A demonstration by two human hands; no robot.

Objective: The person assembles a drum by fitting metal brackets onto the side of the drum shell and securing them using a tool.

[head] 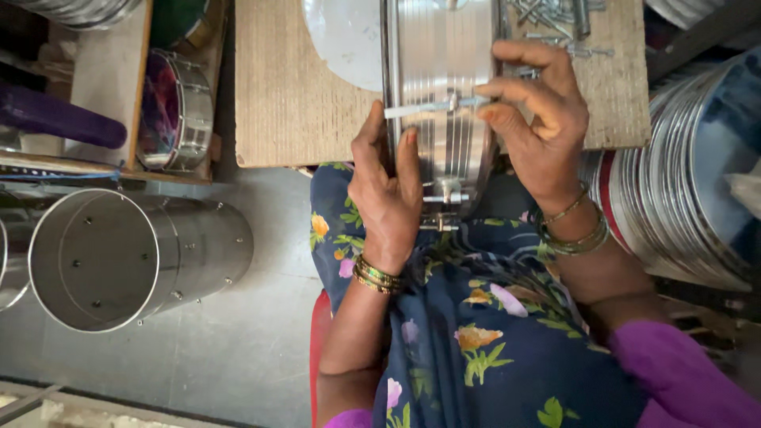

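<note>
A shiny ribbed steel drum shell (441, 47) stands on edge between a wooden board and my lap. My left hand (387, 192) grips the shell's left rim, thumb and fingers wrapped around it. My right hand (539, 119) holds the right rim, and its fingertips pinch a thin metal rod (420, 107) that lies across the shell's side at a small lug. A second metal lug (445, 194) sits lower on the shell near my lap. Bangles are on both wrists.
The wooden board (293, 87) carries a heap of loose metal rods and bolts (559, 20) at its top right. An empty steel cylinder (135, 257) lies on the grey floor at left. A finished small drum (176, 111) rests on a shelf. Stacked steel hoops (682, 190) stand at right.
</note>
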